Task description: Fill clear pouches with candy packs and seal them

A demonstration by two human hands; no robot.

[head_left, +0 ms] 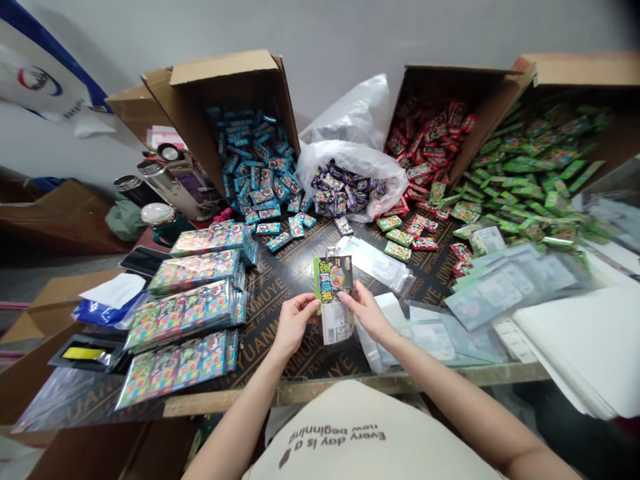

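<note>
Grey wall [345,33] backs the dark tabletop [280,277], and along its far side I see blue sweets [255,177] spilling from a carton [190,123], purple sweets [345,190] in a plastic bag [345,110], then red sweets [430,147] and green sweets [535,180]. Near the front edge, between the stacked packs [185,310] on my left and the clear sleeves [495,287] on my right, the printed packet [334,277] is held up in both hands. My left grip [295,323] pinches its left edge, thumb on the near face; my right grip [369,313] is closed on the right edge, with the thumb reaching onto the print. Below them hangs a paler section with a barcode [331,333]; I cannot tell whether the dark card sits inside the film or in front of it.

To handle this well, I would keep both pinches light and level, so that the packet stays flat and does not crease. Thumbs nearer the edges would leave the print uncovered, and a small sideways rub should tell me whether the layers are separate. I would also keep my right forearm clear of the loose sleeves beneath it, since they look slippery.
</note>
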